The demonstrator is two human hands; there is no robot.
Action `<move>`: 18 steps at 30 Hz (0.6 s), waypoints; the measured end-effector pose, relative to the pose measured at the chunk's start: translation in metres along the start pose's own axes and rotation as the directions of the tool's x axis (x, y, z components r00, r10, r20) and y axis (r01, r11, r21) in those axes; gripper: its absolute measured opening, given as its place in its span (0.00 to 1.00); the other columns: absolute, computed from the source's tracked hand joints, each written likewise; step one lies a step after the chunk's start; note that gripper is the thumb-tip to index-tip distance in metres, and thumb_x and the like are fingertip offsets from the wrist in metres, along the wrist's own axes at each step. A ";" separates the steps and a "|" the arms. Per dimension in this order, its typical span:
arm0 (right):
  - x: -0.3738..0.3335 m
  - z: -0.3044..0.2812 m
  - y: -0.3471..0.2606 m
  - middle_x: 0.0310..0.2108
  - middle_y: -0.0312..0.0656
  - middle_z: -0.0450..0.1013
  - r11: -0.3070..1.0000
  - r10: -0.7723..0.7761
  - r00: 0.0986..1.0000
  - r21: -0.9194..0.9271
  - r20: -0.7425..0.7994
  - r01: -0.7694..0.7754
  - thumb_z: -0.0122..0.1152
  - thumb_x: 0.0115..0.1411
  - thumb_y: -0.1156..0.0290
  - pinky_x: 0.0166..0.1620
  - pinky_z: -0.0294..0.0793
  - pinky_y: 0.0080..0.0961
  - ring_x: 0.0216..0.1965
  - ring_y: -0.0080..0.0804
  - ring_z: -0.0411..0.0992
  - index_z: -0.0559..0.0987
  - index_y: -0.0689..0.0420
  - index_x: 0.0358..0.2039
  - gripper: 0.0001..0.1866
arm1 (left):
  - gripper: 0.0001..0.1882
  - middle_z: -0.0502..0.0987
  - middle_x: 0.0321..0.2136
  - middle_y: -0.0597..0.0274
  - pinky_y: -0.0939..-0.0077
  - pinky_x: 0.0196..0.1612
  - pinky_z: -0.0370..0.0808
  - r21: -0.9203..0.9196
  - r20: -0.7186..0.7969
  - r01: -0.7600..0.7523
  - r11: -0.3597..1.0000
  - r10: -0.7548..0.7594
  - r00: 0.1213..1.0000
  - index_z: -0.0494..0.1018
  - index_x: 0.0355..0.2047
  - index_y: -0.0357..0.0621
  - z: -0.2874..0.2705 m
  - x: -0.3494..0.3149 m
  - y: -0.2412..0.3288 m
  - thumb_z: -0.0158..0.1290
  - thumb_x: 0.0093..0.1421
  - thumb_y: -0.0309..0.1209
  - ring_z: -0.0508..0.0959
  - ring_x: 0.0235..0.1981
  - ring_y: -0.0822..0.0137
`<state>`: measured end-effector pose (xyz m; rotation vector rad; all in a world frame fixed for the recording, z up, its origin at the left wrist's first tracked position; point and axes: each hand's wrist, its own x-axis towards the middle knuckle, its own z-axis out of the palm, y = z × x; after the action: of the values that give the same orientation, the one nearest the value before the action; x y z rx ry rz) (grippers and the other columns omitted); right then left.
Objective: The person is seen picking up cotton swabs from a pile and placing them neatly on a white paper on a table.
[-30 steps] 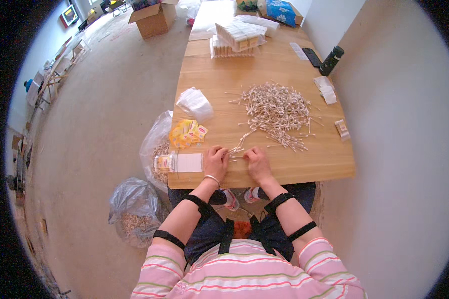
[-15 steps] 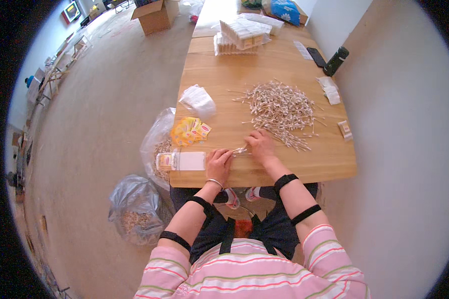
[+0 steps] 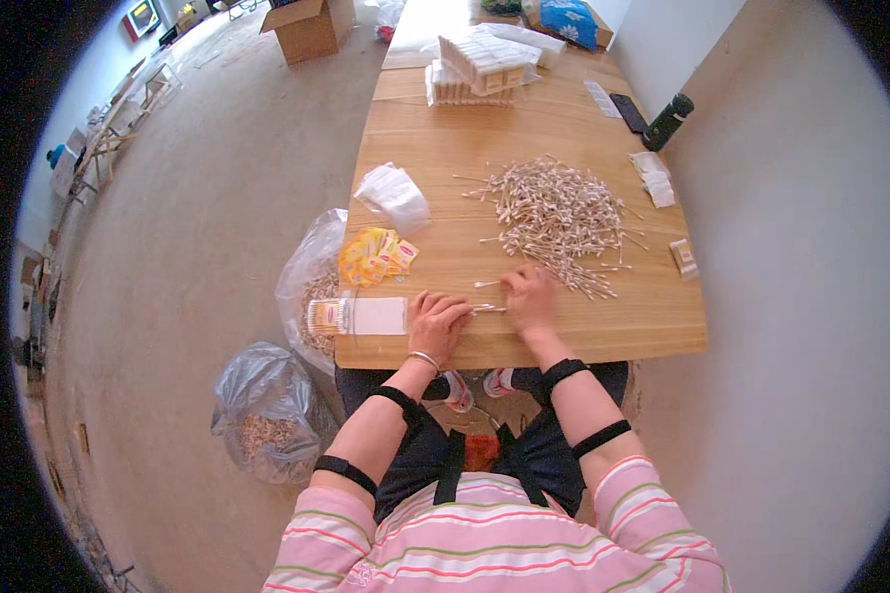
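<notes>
Near the table's front edge my left hand (image 3: 439,324) is closed on a small bunch of cotton swabs (image 3: 485,308), whose white tips poke out to the right. My right hand (image 3: 530,298), slightly blurred, pinches a cotton swab (image 3: 487,285) that points left, just above the bunch. Beyond it spreads a large loose heap of cotton swabs (image 3: 562,210). Left of my left hand lies a flat white rectangular piece (image 3: 379,316), with a filled pack of swabs (image 3: 327,317) against it at the table's left edge. Yellow printed cards (image 3: 374,258) are fanned out behind these.
Clear plastic bags (image 3: 394,196) lie beyond the cards. Filled packs (image 3: 480,74) are stacked farther back. A dark bottle (image 3: 668,123), a phone (image 3: 628,113) and a small box (image 3: 682,259) line the right side by the wall. Plastic sacks (image 3: 272,410) of swabs stand on the floor at left.
My right hand has moved a little right and nearer to me, and a swab now sticks out of its fingers. My left hand stays nearly in place.
</notes>
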<state>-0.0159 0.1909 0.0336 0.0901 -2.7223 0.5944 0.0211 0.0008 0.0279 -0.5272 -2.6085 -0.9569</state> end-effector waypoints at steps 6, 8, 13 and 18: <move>-0.015 0.012 -0.031 0.36 0.38 0.71 0.973 -0.054 0.992 0.231 0.112 0.027 0.54 0.50 0.73 0.45 0.65 0.38 0.43 0.40 0.66 0.80 0.48 0.30 0.08 | 0.28 0.68 0.50 0.53 0.55 0.63 0.51 -0.036 -0.053 0.080 0.996 -0.082 0.995 0.65 0.52 0.45 0.000 0.002 0.008 0.58 0.50 0.34 0.64 0.55 0.54; -0.018 0.014 -0.026 0.38 0.41 0.71 0.981 0.067 0.985 0.193 -0.160 -0.035 0.51 0.51 0.75 0.46 0.64 0.38 0.45 0.40 0.66 0.78 0.51 0.36 0.11 | 0.31 0.67 0.51 0.50 0.55 0.63 0.50 -0.046 -0.025 0.079 0.996 -0.080 0.996 0.63 0.54 0.42 0.001 0.001 0.005 0.59 0.49 0.33 0.63 0.56 0.52; -0.022 0.016 -0.008 0.43 0.46 0.70 0.927 0.223 0.961 0.341 -0.165 -0.156 0.47 0.51 0.80 0.52 0.61 0.40 0.49 0.44 0.65 0.74 0.57 0.41 0.16 | 0.26 0.67 0.51 0.52 0.59 0.62 0.55 -0.068 0.041 0.059 0.996 -0.056 0.998 0.65 0.52 0.41 0.004 0.001 0.000 0.56 0.52 0.32 0.63 0.57 0.54; -0.030 0.021 -0.035 0.47 0.47 0.68 0.829 0.159 0.987 0.547 -0.025 -0.119 0.46 0.49 0.83 0.56 0.58 0.39 0.53 0.45 0.63 0.73 0.59 0.43 0.19 | 0.21 0.70 0.48 0.53 0.58 0.61 0.57 -0.111 0.056 0.022 0.994 -0.016 0.998 0.69 0.48 0.41 0.009 0.002 -0.002 0.55 0.53 0.29 0.66 0.54 0.54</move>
<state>0.0098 0.1502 0.0191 0.0086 -2.4206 1.3776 0.0175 0.0064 0.0208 -0.5652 -2.6237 -1.1144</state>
